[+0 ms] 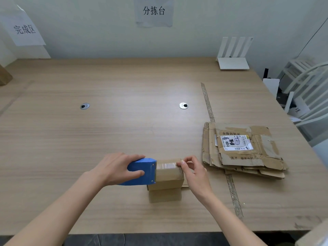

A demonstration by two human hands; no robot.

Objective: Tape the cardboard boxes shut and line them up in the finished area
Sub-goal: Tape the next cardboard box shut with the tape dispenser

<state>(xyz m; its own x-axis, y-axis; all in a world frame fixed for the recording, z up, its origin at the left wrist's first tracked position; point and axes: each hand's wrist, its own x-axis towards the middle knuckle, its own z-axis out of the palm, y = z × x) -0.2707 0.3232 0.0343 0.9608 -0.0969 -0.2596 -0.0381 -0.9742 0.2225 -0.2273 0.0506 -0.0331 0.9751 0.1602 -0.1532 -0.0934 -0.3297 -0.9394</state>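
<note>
Fingers (179, 163) of right hand (194, 172) pinch tape end on small box (168, 178) | left hand (115, 168) grips blue dispenser (142, 172) against box

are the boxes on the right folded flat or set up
Folded flat: the cardboard boxes lie stacked as flat sheets on the table, flaps spread, none standing.

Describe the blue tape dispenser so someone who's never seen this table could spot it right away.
Start at the wooden table and go to its near edge, where a small cardboard box stands. The tape dispenser rests against the box's left side, held by the left hand. It is the only bright blue thing among brown cardboard.
</note>
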